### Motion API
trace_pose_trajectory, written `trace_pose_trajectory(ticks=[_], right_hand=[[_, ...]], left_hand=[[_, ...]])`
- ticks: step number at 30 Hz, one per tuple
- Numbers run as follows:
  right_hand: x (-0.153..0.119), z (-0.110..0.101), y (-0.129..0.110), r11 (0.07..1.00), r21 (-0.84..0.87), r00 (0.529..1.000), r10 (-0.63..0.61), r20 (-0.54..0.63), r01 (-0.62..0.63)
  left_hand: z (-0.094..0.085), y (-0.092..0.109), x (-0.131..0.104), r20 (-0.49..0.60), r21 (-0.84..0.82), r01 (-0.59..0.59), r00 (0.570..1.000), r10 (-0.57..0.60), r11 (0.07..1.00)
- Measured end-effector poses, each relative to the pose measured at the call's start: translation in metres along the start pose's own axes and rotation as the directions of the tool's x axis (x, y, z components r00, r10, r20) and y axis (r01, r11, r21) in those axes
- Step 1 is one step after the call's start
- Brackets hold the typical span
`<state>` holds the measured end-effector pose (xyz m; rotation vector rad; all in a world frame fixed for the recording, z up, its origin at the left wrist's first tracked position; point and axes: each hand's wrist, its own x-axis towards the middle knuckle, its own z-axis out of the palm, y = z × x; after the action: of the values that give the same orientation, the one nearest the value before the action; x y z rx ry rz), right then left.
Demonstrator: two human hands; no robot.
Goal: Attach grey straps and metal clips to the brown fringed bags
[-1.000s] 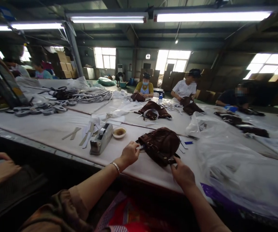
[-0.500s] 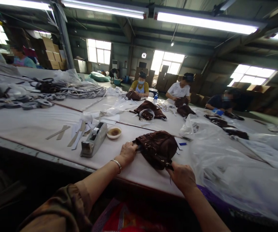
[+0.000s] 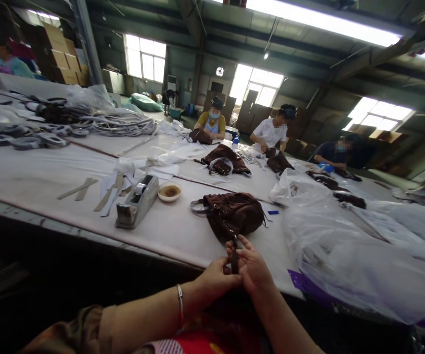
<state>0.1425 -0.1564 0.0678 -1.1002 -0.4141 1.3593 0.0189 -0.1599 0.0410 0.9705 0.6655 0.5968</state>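
A dark brown gathered bag (image 3: pixel 236 214) lies on the white table in front of me. Its strap (image 3: pixel 234 260) runs from the bag's near edge toward me. My left hand (image 3: pixel 218 276) is closed on the strap at the table's front edge. Just to its right, my right hand (image 3: pixel 249 263) pinches the same strap between thumb and fingers, close to a small metal fitting. A second handle, wrapped in clear plastic (image 3: pixel 199 207), sticks out at the bag's left side.
Left of the bag are a tape dispenser (image 3: pixel 137 201), a shallow bowl (image 3: pixel 169 191) with brown contents and flat strips (image 3: pixel 83 189). Clear plastic bags (image 3: pixel 330 246) cover the table's right. Across it, several people handle brown bags; another brown bag (image 3: pixel 227 160) lies mid-table.
My left hand has let go of the bag's left handle and moved down and right to the strap beside my right hand. The right hand has shifted left along the near side.
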Motion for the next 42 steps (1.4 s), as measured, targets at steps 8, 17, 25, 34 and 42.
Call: trace_pose_trajectory(ticks=[8,17,25,34,42], right_hand=[[0.004,-0.024,0.018,0.436,-0.753,0.832,-0.488,0.263,0.493],[0.008,-0.021,0.002,-0.439,-0.604,0.576,-0.212,0.789,0.665],[0.039,-0.077,-0.032,-0.594,-0.648,0.688,-0.207,0.696,0.477],[0.023,-0.044,-0.002,-0.424,-0.64,0.596,-0.252,0.763,0.64],[0.05,-0.025,0.033,-0.202,-0.65,0.609,-0.233,0.758,0.733]], left_hand=[[-0.04,0.016,-0.029,-0.273,0.269,0.11,0.962,-0.034,0.957],[-0.091,0.045,-0.052,0.012,0.999,-0.022,0.964,0.265,0.038],[-0.079,0.063,0.006,0.079,0.979,-0.037,0.975,0.208,-0.2],[-0.098,0.044,0.037,0.269,0.961,-0.234,0.916,0.298,-0.147],[-0.125,0.041,0.004,0.251,0.962,-0.274,0.861,0.441,-0.012]])
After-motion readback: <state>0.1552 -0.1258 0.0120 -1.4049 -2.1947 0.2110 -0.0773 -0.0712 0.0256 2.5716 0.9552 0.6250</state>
